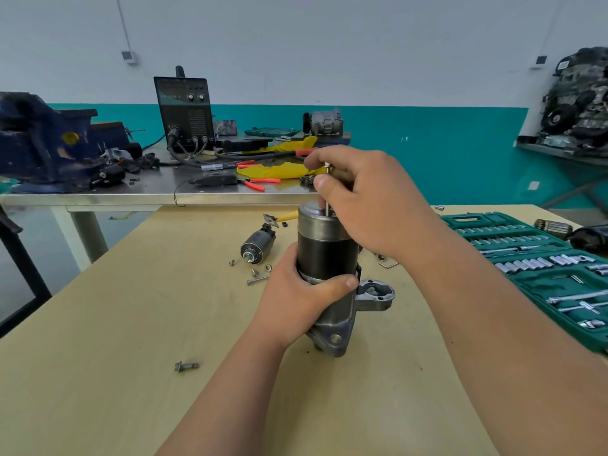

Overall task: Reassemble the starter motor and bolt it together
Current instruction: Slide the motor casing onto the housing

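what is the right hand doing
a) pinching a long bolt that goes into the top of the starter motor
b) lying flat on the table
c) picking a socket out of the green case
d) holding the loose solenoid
A: the right hand pinches the long bolt that stands in the top of the starter motor, while the left hand grips the motor upright.

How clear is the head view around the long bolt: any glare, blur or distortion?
Head view: even, soft light; the long bolt pinched by the right hand reads clearly above the starter motor; mild glare on the steel bench edge; wide-angle bending toward the corners.
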The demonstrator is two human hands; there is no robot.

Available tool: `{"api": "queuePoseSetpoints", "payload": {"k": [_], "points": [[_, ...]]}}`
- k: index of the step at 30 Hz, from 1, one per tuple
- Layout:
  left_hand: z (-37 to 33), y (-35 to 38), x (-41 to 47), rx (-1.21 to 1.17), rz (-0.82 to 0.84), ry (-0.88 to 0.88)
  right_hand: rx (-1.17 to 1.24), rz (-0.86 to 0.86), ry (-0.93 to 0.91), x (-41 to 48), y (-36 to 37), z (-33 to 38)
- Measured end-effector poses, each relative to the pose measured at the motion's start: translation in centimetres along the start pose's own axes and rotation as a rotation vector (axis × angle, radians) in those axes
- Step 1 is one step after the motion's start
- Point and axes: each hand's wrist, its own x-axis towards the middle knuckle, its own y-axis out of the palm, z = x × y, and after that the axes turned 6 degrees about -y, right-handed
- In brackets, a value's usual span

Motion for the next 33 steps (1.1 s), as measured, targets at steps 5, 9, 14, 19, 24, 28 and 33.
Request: {"api": "queuePoseSetpoints", "payload": {"k": [5, 9, 14, 19, 24, 28, 33], "points": [[0.0, 0.1, 0.1, 0.019, -0.004, -0.001, -0.136, 0.002, -0.064, -0.5, -0.3, 0.0], [-0.1, 0.0, -0.1, 0.022, -0.023, 0.012, -0.091, -0.021, -0.097, -0.5, 0.1, 0.0], [-0.3, -0.1, -0.4, 0.008, -0.014, 0.022, 0.119, -0.126, -0.090, -1.1, 1.3, -0.3], [-0.4, -0.6, -0.2, 0.019, 0.063, 0.018, 0.376, -0.035, -0.085, -1.2, 1.2, -0.5], [-0.1, -0.8, -0.2, 0.084, 0.036, -0.029, 0.055, 0.113, 0.058, -2.2, 2.1, -1.9], [0.2, -0.7, -0.4, 0.074, 0.029, -0.065, 0.131, 0.024, 0.098, -2.6, 3.1, -3.0], [0.3, -0.8, -0.2, 0.074, 0.055, -0.056, 0.260, -0.002, 0.109, -2.5, 3.0, -3.7]]}}
